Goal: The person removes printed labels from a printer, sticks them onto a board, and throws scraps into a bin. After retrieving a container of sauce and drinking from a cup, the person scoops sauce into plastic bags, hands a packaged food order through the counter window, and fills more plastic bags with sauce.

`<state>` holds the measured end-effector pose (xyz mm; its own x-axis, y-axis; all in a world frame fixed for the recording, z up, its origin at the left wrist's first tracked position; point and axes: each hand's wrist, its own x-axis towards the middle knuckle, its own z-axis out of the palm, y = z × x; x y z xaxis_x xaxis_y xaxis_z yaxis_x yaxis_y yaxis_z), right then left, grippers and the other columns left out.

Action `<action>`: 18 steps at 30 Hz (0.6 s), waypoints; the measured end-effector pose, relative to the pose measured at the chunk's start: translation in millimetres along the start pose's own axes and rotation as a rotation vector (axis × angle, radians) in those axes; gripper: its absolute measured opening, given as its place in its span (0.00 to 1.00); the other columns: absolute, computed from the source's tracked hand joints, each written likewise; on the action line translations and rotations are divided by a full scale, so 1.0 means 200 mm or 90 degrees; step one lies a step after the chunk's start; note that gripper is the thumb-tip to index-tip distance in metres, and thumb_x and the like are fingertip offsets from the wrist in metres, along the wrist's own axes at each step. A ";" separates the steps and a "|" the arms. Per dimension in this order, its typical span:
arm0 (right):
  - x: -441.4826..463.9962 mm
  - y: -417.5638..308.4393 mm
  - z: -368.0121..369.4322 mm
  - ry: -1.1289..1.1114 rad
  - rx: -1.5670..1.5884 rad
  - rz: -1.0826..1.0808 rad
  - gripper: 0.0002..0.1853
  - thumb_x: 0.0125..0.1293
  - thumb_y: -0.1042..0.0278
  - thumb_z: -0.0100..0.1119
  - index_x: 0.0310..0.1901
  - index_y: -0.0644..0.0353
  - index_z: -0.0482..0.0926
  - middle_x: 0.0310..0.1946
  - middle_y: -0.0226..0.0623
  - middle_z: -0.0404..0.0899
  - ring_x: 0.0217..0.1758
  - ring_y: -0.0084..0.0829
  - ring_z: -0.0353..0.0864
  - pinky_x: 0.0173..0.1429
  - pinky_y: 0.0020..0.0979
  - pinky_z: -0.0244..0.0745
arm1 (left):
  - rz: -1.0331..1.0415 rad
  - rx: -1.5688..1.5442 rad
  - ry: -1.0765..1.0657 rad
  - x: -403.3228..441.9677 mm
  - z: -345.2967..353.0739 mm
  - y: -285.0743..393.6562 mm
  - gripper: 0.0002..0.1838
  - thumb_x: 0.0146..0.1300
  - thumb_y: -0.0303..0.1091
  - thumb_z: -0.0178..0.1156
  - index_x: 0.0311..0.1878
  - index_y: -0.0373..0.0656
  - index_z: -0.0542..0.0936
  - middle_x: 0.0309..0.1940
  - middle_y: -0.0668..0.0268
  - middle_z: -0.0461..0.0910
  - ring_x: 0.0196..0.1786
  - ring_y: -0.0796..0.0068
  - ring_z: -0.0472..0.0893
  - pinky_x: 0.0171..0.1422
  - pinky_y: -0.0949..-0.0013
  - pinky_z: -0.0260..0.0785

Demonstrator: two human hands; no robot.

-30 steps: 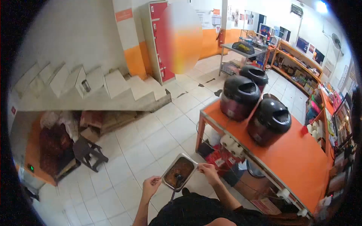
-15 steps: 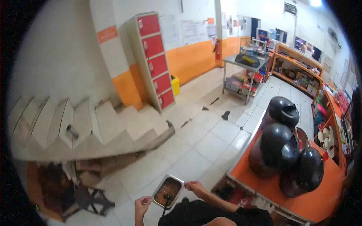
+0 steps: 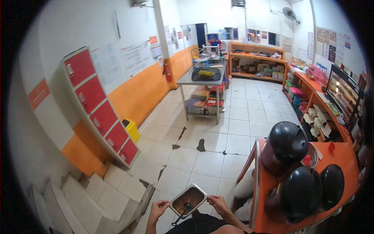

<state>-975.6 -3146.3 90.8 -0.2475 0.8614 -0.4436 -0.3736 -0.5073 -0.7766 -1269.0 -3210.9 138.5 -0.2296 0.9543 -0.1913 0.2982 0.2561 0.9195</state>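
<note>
Pan (image 3: 198, 205) hangs between my left hand (image 3: 158, 208) and right hand (image 3: 219, 203), I've got both pinching its rim, ladle (image 3: 187, 206) inside.

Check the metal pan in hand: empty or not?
Not empty: brown food shows inside the metal pan, with a dark utensil in it. Cannot tell how deep the food is.

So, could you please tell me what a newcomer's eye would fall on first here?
Probably the metal pan of food at the bottom centre, held at its two ends by the left hand and right hand, with a ladle in it. Next might come three big black-lidded pots on the orange table at lower right, then the tall red lockers on the left.
</note>
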 end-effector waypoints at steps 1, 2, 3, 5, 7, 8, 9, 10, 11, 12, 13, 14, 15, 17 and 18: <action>0.06 -0.03 0.01 0.026 0.003 0.007 0.13 0.63 0.67 0.58 0.44 0.68 0.78 0.36 0.35 0.80 0.40 0.25 0.78 0.46 0.25 0.70 | -0.010 -0.014 -0.019 0.13 0.00 -0.02 0.09 0.58 0.33 0.63 0.38 0.38 0.83 0.28 0.68 0.83 0.31 0.84 0.77 0.35 0.76 0.67; 0.15 -0.06 0.03 0.049 0.010 0.014 0.13 0.63 0.67 0.58 0.43 0.69 0.77 0.35 0.35 0.80 0.39 0.25 0.78 0.44 0.24 0.71 | 0.016 -0.014 -0.035 0.24 -0.01 -0.02 0.09 0.59 0.33 0.62 0.38 0.38 0.83 0.28 0.68 0.83 0.31 0.84 0.77 0.36 0.77 0.67; 0.24 -0.08 0.04 0.038 0.030 0.004 0.12 0.64 0.68 0.58 0.43 0.69 0.78 0.34 0.35 0.79 0.37 0.24 0.77 0.43 0.23 0.71 | 0.019 -0.010 -0.054 0.36 -0.02 0.01 0.10 0.59 0.33 0.62 0.39 0.38 0.83 0.29 0.68 0.83 0.32 0.84 0.77 0.37 0.76 0.68; 0.40 -0.13 0.07 0.040 0.032 0.004 0.12 0.64 0.68 0.57 0.42 0.69 0.78 0.32 0.35 0.79 0.35 0.23 0.77 0.41 0.22 0.70 | 0.014 -0.007 -0.081 0.54 -0.06 0.06 0.10 0.59 0.34 0.62 0.40 0.37 0.83 0.29 0.68 0.83 0.32 0.84 0.78 0.38 0.76 0.68; 0.56 -0.22 0.12 0.073 0.023 0.014 0.11 0.64 0.68 0.57 0.41 0.69 0.78 0.32 0.35 0.79 0.36 0.24 0.77 0.41 0.23 0.71 | -0.015 -0.005 -0.083 0.74 -0.06 0.15 0.10 0.60 0.33 0.62 0.41 0.38 0.82 0.31 0.69 0.82 0.35 0.82 0.77 0.42 0.75 0.69; 0.64 -0.26 0.14 0.093 0.028 0.018 0.12 0.64 0.67 0.57 0.41 0.69 0.78 0.32 0.35 0.80 0.36 0.24 0.78 0.42 0.23 0.71 | -0.011 -0.016 -0.090 0.87 -0.05 0.16 0.10 0.60 0.33 0.62 0.41 0.38 0.82 0.31 0.69 0.82 0.35 0.82 0.77 0.42 0.75 0.69; 0.74 -0.29 0.13 0.093 0.012 0.024 0.12 0.64 0.67 0.57 0.42 0.68 0.78 0.35 0.36 0.80 0.38 0.25 0.78 0.44 0.24 0.71 | -0.018 -0.018 -0.104 1.00 -0.05 0.17 0.10 0.60 0.32 0.62 0.41 0.37 0.82 0.31 0.69 0.82 0.35 0.82 0.77 0.43 0.75 0.69; 0.84 -0.31 0.10 0.081 -0.007 0.031 0.12 0.65 0.67 0.56 0.42 0.68 0.78 0.37 0.37 0.80 0.40 0.26 0.78 0.46 0.25 0.71 | -0.024 -0.020 -0.116 1.15 -0.05 0.17 0.09 0.60 0.31 0.61 0.41 0.37 0.82 0.31 0.68 0.82 0.36 0.82 0.77 0.43 0.75 0.69; 0.91 -0.35 0.10 0.102 0.019 0.051 0.12 0.64 0.67 0.57 0.43 0.68 0.77 0.37 0.37 0.80 0.40 0.27 0.78 0.46 0.26 0.72 | 0.003 -0.026 -0.138 1.29 -0.03 0.17 0.09 0.61 0.31 0.59 0.41 0.36 0.82 0.31 0.68 0.82 0.36 0.82 0.77 0.43 0.75 0.69; 0.99 -0.40 0.10 0.120 0.050 0.069 0.12 0.64 0.67 0.57 0.44 0.68 0.77 0.37 0.37 0.80 0.40 0.27 0.78 0.47 0.26 0.72 | 0.011 -0.033 -0.139 1.48 0.00 0.17 0.09 0.61 0.31 0.59 0.41 0.36 0.82 0.31 0.68 0.82 0.36 0.82 0.77 0.43 0.75 0.69; 1.06 -0.44 0.10 0.125 0.048 0.070 0.12 0.64 0.67 0.57 0.44 0.68 0.77 0.37 0.37 0.80 0.40 0.27 0.78 0.47 0.26 0.72 | 0.035 -0.012 -0.153 1.63 0.04 0.15 0.10 0.61 0.32 0.59 0.40 0.36 0.82 0.30 0.68 0.82 0.35 0.82 0.77 0.42 0.76 0.69; 1.11 -0.49 0.11 0.155 0.077 0.061 0.13 0.63 0.68 0.58 0.44 0.70 0.77 0.36 0.37 0.79 0.39 0.27 0.78 0.45 0.25 0.72 | 0.054 0.012 -0.167 1.75 0.06 0.16 0.11 0.61 0.34 0.58 0.39 0.36 0.82 0.29 0.68 0.82 0.34 0.82 0.77 0.40 0.76 0.69; 1.20 -0.55 0.12 0.182 0.108 0.046 0.15 0.62 0.68 0.60 0.44 0.72 0.76 0.35 0.37 0.79 0.37 0.26 0.77 0.43 0.25 0.72 | 0.105 0.002 -0.189 1.86 0.09 0.29 0.11 0.61 0.35 0.58 0.39 0.37 0.82 0.29 0.67 0.82 0.34 0.82 0.77 0.41 0.75 0.70; 1.33 -0.61 0.11 0.208 0.137 0.015 0.15 0.62 0.68 0.59 0.44 0.72 0.76 0.34 0.37 0.79 0.37 0.27 0.77 0.42 0.24 0.72 | 0.092 0.062 -0.230 2.11 0.16 0.42 0.11 0.60 0.36 0.58 0.39 0.38 0.82 0.29 0.67 0.82 0.34 0.82 0.77 0.42 0.74 0.70; 1.45 -0.66 0.08 0.226 0.164 -0.031 0.14 0.62 0.68 0.59 0.44 0.72 0.76 0.33 0.36 0.78 0.36 0.27 0.77 0.41 0.24 0.72 | 0.094 0.121 -0.265 2.28 0.20 0.49 0.12 0.60 0.37 0.58 0.40 0.39 0.83 0.29 0.67 0.82 0.34 0.82 0.77 0.42 0.74 0.70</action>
<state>-1012.7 -2830.4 71.2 0.0822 0.8172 -0.5705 -0.5987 -0.4171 -0.6838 -1307.9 -2744.2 128.8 0.2067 0.9534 -0.2199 0.4732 0.0994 0.8754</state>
